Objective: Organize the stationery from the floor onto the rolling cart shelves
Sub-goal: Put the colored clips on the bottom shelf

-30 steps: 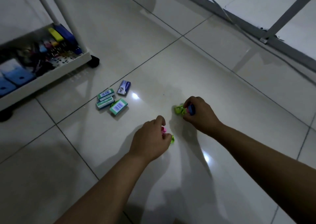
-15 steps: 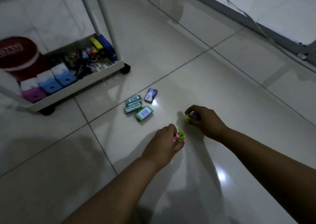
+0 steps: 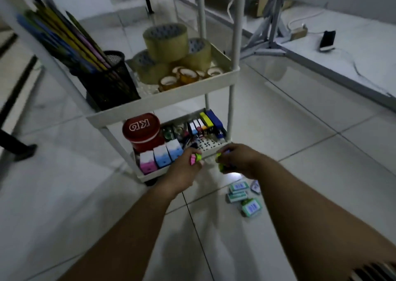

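1. Left hand (image 3: 182, 169): fingers curled round small pink and green items (image 3: 195, 159), held just in front of the rolling cart (image 3: 188, 97) at its bottom shelf.
2. Right hand (image 3: 240, 159): gripping small green items (image 3: 220, 162), level with the cart's bottom shelf rim.
3. Small boxes (image 3: 244, 197): four with barcode labels, on the floor right of and nearer than the cart.
4. Tape rolls (image 3: 171, 51): stacked on the cart's upper shelf.
5. Mesh pen cup (image 3: 109, 81): left end of that shelf.
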